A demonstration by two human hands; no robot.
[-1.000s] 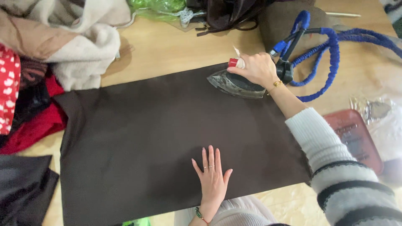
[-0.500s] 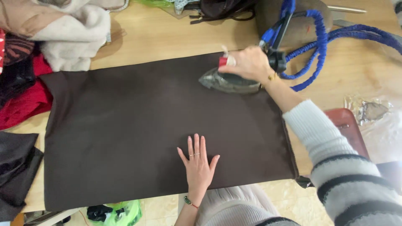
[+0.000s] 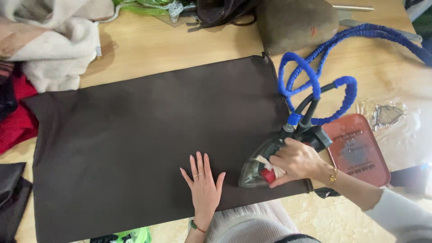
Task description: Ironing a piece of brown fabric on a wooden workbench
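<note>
Light wooden table, worn pale patch at right edge. Large dark brown fabric panel spread flat across the middle. Pile of cream and red clothes at top left, black cloth at lower left. Brown padded pressing ham and dark bag along top edge. Coiled blue hose at right, red iron rest beside crumpled clear plastic.

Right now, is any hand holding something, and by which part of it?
The right hand holds the iron by its top handle, which is wrapped in cloth. The left hand holds nothing; it lies flat on the dark brown fabric.
</note>
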